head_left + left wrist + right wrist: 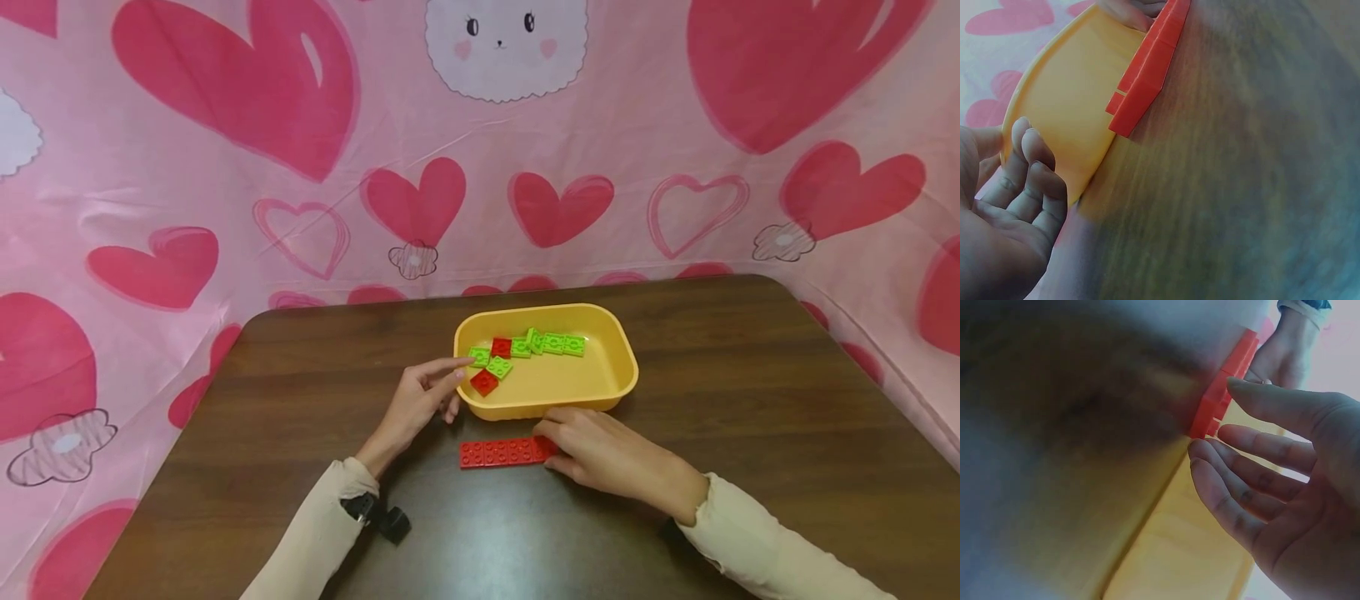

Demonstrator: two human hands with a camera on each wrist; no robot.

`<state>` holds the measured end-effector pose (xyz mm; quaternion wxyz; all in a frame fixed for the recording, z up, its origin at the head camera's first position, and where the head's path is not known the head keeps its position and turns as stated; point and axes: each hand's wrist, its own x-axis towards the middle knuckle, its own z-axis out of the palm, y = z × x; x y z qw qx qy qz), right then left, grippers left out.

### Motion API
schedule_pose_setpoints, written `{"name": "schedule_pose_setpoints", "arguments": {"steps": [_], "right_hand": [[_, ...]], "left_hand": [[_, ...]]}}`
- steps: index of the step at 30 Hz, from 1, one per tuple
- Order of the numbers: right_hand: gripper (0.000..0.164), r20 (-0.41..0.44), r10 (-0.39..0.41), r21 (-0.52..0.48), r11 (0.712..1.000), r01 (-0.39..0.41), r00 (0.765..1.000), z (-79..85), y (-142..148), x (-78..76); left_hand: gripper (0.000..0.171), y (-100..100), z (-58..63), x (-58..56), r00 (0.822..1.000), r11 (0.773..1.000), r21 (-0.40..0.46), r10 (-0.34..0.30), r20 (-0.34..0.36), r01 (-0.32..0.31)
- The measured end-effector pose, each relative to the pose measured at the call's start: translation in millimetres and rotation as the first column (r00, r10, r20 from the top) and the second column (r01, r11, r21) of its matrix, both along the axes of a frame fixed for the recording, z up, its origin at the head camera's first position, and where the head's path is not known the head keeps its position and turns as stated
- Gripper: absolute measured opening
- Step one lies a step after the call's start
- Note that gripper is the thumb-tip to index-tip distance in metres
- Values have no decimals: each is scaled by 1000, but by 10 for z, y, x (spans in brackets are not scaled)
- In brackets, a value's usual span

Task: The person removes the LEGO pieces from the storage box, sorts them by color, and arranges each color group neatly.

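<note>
Presently, my right hand (607, 450): curled at the right end of the red brick row (506, 452), gripping it with the thumb on the near side and the fingers on the far side.
Red brick row: lies studs up on the counter (712, 358), just on my side of the yellow tray (555, 387), roughly in line with its near wall.
My left hand (416, 400): relaxed and holding nothing, poised at the tray's left rim, index finger stretched over the edge beside a green brick; I cannot tell whether it touches.
Yellow tray: holds six green bricks (555, 343) and two red bricks (484, 382), most toward the left and the far wall, one green piece tilted among its neighbours.
Wrist and sleeves: a black strap (363, 507) circles my left wrist over a cream sleeve (318, 529).
Backdrop: pink cloth (487, 133) printed with hearts hangs behind the dark wood-grain counter.
</note>
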<state>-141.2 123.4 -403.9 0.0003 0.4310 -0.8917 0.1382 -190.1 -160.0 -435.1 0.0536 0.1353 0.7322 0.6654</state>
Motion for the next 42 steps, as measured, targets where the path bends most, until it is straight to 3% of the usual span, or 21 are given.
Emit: {"name": "schedule_pose_setpoints", "arguments": {"steps": [10, 19, 25, 33, 42], "right_hand": [[24, -23, 16, -81, 997, -18, 1000, 166, 44, -3], [20, -44, -34, -192, 981, 25, 998, 356, 136, -128], [23, -52, -57, -197, 979, 46, 997, 405, 130, -230], [29, 23, -90, -167, 982, 93, 996, 433, -7, -386], [31, 71, -79, -158, 983, 89, 994, 426, -221, -605]], "left_hand": [[34, -6, 2, 3, 1000, 1000, -7, -4, 0, 4], [32, 1, -23, -16, 1000, 1000, 2, -7, 3, 7], [32, -7, -16, -21, 1000, 1000, 9, -17, 20, 17], [32, 19, 131, 47, 999, 1000, -11, -15, 44, 16], [33, -7, -16, -18, 1000, 1000, 6, -11, 13, 11]]}}
